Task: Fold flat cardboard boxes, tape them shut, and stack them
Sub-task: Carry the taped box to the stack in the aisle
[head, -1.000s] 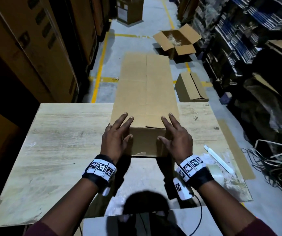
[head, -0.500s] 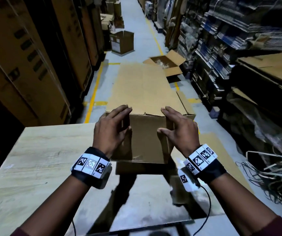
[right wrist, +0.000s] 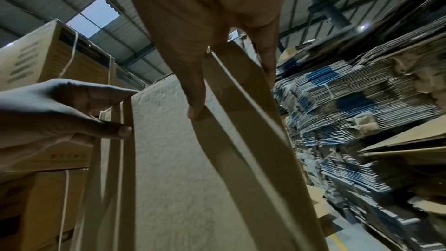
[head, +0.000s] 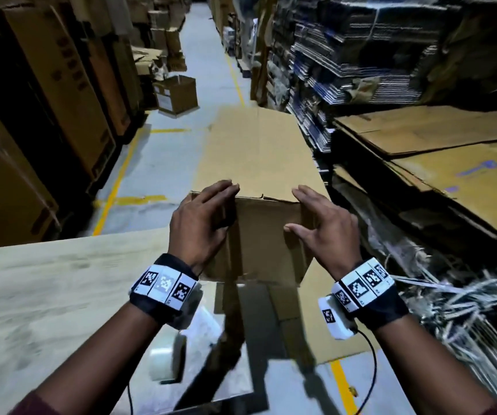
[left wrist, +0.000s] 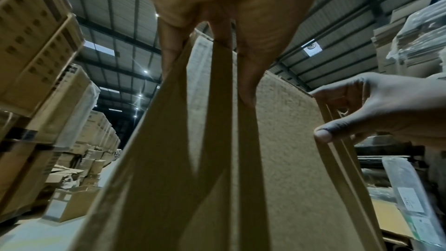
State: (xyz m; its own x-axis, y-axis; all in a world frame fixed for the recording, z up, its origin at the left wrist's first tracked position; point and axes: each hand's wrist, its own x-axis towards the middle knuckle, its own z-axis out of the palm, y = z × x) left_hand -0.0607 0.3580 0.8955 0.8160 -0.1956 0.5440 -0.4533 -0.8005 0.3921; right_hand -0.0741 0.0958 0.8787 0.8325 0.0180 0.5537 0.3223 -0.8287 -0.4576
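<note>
Above the far edge of a pale wood-grain table (head: 61, 274), a long brown corrugated cardboard box (head: 259, 163) is held up between two bare hands, its length stretching away over the grey aisle floor (head: 163, 163). The near end of the box faces the person, and its lower edge hangs just above the tabletop.

The left hand (head: 202, 223) clasps the near left corner: its fingers (head: 220, 187) curl over the top edge while the thumb presses the end panel, as the right wrist view also shows (right wrist: 72, 114). The right hand (head: 322, 229) holds the near right corner, its fingers laid fairly straight over the top edge and the thumb (head: 293, 228) stretched across the end panel, pinching the cardboard between them; the left wrist view shows that pinch from the side (left wrist: 376, 110).

On the table below the left wrist lies a roll of clear packing tape (head: 166, 359), well apart from the box. To the right stand shelves packed with bundles of flat cardboard (head: 361, 55) and loose brown cardboard sheets (head: 451, 151). To the left rise tall stacked cartons (head: 61, 85), and a small open carton (head: 176, 94) sits on the floor further down the aisle.
</note>
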